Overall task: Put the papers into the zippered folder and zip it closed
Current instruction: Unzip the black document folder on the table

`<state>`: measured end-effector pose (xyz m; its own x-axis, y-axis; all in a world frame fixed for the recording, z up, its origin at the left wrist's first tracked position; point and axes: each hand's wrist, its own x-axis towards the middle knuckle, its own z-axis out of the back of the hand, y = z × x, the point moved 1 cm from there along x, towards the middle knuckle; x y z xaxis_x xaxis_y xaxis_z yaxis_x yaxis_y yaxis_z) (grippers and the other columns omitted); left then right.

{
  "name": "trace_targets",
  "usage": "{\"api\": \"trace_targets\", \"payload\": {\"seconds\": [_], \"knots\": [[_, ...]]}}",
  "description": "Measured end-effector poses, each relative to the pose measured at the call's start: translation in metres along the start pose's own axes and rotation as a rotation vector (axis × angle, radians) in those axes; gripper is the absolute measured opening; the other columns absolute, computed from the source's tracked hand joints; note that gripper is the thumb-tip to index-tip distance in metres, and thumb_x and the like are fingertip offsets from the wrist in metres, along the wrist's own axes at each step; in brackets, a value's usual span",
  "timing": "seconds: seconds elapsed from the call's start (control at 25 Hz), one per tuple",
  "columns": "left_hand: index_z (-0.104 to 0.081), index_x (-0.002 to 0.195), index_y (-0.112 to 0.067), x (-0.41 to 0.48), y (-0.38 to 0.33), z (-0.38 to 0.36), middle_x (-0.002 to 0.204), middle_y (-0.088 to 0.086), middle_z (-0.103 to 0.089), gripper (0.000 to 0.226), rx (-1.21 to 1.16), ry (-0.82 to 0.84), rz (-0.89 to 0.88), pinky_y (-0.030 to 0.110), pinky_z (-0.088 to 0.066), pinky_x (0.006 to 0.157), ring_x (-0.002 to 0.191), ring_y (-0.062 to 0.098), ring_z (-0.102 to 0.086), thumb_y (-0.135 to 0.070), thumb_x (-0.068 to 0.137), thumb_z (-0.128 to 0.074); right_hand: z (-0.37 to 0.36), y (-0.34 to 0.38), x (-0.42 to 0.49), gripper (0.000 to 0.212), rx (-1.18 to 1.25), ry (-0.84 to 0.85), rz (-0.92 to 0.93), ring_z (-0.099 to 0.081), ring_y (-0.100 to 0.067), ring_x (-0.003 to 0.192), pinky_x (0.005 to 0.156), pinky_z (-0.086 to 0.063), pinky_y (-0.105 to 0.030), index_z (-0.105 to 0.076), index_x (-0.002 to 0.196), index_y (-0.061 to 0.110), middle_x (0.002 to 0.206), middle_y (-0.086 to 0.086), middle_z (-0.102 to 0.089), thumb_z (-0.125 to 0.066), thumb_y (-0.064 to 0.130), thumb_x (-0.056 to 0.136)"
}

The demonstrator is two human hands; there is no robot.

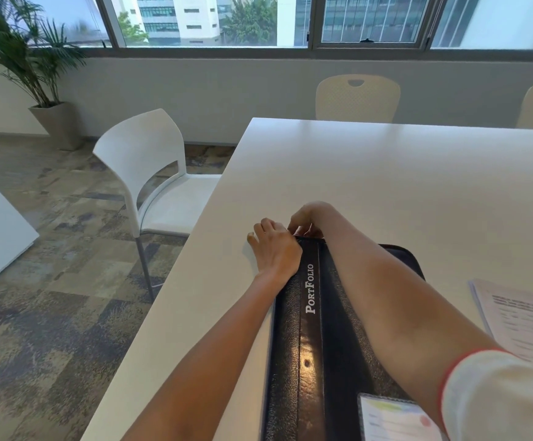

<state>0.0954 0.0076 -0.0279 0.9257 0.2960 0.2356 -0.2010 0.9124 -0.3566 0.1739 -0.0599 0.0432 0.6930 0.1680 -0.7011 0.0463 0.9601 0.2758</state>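
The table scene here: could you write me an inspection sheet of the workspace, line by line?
Surface: white table, bare across its far half.
Job's things: black zippered folder marked "PortFolio" lies closed at the near edge; printed papers lie outside it, to its right.
Clutter: a laminated card rests on the folder's near end.
Hands: left hand presses on the folder's far left corner; right hand pinches at that far end, the zipper pull hidden.
Cables: nothing seen.
Surroundings: white chair at the table's left, two cream chairs beyond it, potted plant by the windows.
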Motion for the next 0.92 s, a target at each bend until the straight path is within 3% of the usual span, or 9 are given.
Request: {"api": "trace_targets", "payload": {"seconds": [0.24,0.4,0.52,0.68,0.8,0.92], "knots": [[-0.060,0.110,-0.002,0.001,0.001,-0.002,0.123,0.012,-0.047,0.031,-0.059,-0.098,0.018,0.045,-0.029,0.101,0.114,0.030,-0.039,-0.018,0.094,-0.040,0.002,0.001,-0.001,0.023,0.045,0.060,-0.022,-0.049,-0.015,0.066,0.066,-0.043,-0.027,-0.054,0.076,0.013,0.076,-0.002,-0.054,-0.049,0.023,0.096],[-0.063,0.104,-0.001,0.001,0.001,-0.003,0.119,0.012,-0.049,0.029,-0.070,-0.136,0.018,0.046,-0.031,0.100,0.112,0.031,-0.041,-0.017,0.092,-0.042,0.001,0.003,0.002,0.023,0.031,0.068,-0.048,-0.049,-0.015,0.069,0.085,-0.042,-0.029,-0.056,0.079,0.011,0.080,-0.001,-0.055,-0.047,0.022,0.097],[-0.064,0.101,-0.003,0.001,0.002,-0.004,0.119,0.012,-0.049,0.027,-0.084,-0.140,0.016,0.046,-0.031,0.101,0.113,0.031,-0.042,-0.018,0.092,-0.043,0.001,0.001,0.006,0.016,0.165,0.117,-0.093,-0.052,-0.016,0.073,0.095,-0.043,-0.027,-0.058,0.083,0.006,0.084,-0.004,-0.056,-0.054,0.019,0.092],[-0.065,0.101,-0.003,0.003,0.002,-0.005,0.119,0.011,-0.048,0.034,-0.084,-0.129,0.024,0.044,-0.032,0.099,0.113,0.029,-0.041,-0.028,0.096,-0.042,0.003,-0.005,0.006,0.018,0.206,0.033,-0.090,-0.052,-0.014,0.063,0.060,-0.045,-0.024,-0.056,0.077,0.005,0.073,-0.005,-0.058,-0.054,0.014,0.092],[-0.066,0.102,-0.003,0.004,0.003,-0.007,0.118,0.010,-0.045,0.038,-0.097,-0.114,0.016,0.042,-0.032,0.096,0.112,0.028,-0.038,-0.034,0.098,-0.044,0.009,-0.027,-0.002,0.020,0.235,-0.045,-0.111,-0.050,-0.013,0.054,0.040,-0.045,-0.020,-0.053,0.073,0.004,0.050,-0.005,-0.061,-0.052,0.009,0.093],[-0.066,0.100,-0.004,0.005,0.004,-0.008,0.118,0.010,-0.044,0.039,-0.094,-0.104,0.007,0.042,-0.032,0.096,0.111,0.027,-0.037,-0.036,0.098,-0.044,0.015,-0.062,-0.013,0.023,0.245,-0.090,-0.179,-0.052,-0.012,0.040,0.029,-0.037,-0.012,-0.051,0.072,0.004,0.037,-0.005,-0.057,-0.050,0.007,0.095]]}}
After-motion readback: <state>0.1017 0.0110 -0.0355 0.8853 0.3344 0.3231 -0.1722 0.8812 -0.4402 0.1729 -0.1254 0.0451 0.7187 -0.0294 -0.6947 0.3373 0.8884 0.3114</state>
